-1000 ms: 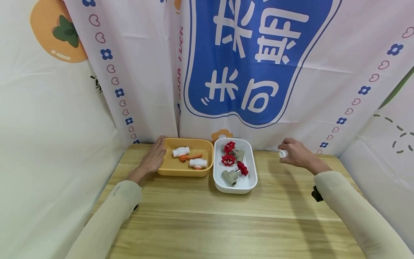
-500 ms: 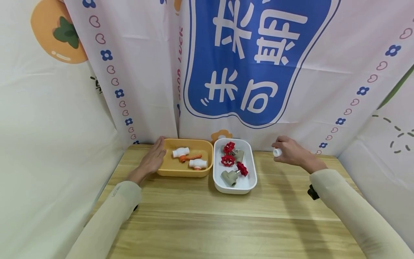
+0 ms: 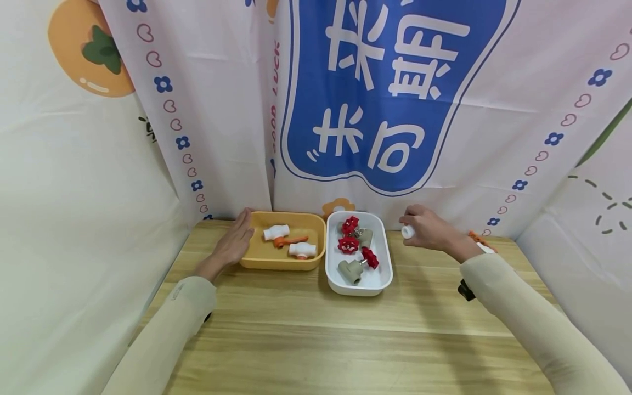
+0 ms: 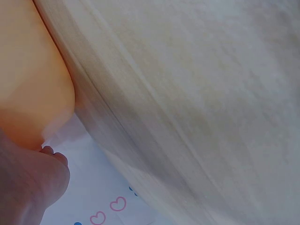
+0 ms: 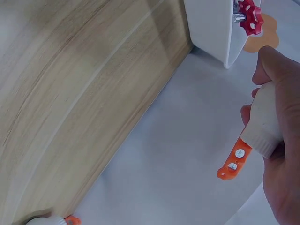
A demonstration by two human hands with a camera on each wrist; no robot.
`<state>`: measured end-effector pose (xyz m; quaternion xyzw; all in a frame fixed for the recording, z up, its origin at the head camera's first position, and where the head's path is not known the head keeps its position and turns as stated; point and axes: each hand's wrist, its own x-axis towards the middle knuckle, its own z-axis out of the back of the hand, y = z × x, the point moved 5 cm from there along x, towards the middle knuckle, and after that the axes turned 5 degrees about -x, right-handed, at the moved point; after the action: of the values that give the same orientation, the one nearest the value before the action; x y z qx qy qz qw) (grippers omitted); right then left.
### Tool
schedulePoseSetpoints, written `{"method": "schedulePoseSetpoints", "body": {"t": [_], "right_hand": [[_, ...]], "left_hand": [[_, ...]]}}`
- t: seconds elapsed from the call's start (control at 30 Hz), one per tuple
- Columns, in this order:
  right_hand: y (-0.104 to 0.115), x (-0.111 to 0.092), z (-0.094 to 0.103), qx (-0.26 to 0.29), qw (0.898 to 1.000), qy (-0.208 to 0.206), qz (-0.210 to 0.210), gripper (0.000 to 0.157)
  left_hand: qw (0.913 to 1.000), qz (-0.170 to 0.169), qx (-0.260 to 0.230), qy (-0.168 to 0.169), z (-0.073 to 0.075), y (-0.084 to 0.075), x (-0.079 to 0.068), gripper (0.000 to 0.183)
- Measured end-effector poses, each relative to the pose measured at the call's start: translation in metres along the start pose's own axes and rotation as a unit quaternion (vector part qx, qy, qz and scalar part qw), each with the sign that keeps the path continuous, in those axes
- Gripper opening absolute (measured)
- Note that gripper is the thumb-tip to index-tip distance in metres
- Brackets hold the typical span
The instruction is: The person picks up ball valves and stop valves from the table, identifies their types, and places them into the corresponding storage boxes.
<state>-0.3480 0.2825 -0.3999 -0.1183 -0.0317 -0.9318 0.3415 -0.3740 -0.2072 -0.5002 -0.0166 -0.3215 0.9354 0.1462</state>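
My right hand [image 3: 430, 230] grips a white plastic ball valve [image 5: 263, 122] above the back of the table, right of the white tray. The valve's orange lever handle [image 5: 233, 159] sticks out below the fingers in the right wrist view. With fingers straight, my left hand [image 3: 233, 241] rests along the left side of the yellow tray [image 3: 257, 264]. Inside that tray lie two white ball valves, one [image 3: 276, 232] with its orange lever showing, the other [image 3: 302, 250] nearer the front. Beside it, the white tray [image 3: 359, 292] contains several grey-green valves [image 3: 351, 271] with red handwheels [image 3: 348, 244].
Another white valve with an orange handle [image 3: 478, 238] lies on the table behind my right wrist. A printed cloth [image 3: 222, 109] hangs right behind the trays, and white cloth walls close off both sides. The wooden table [image 3: 306, 340] extends in front.
My right hand has moved left toward the white tray with the ball valve in it, uncovering another valve behind the wrist. The left hand has stayed put.
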Motion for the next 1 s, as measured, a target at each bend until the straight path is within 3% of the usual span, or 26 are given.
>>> {"method": "schedulePoseSetpoints", "body": {"t": [0.5,1.0], "right_hand": [[0.033,0.031,0.002,-0.007,1.000,0.009,0.028,0.047],[0.065,0.062,0.001,0.000,0.998,0.024,0.051,0.040]], "left_hand": [[1.0000,-0.003,0.000,0.002,0.000,0.001,0.000,0.063],[1.0000,0.000,-0.001,0.004,0.000,-0.001,0.001,0.063]]}}
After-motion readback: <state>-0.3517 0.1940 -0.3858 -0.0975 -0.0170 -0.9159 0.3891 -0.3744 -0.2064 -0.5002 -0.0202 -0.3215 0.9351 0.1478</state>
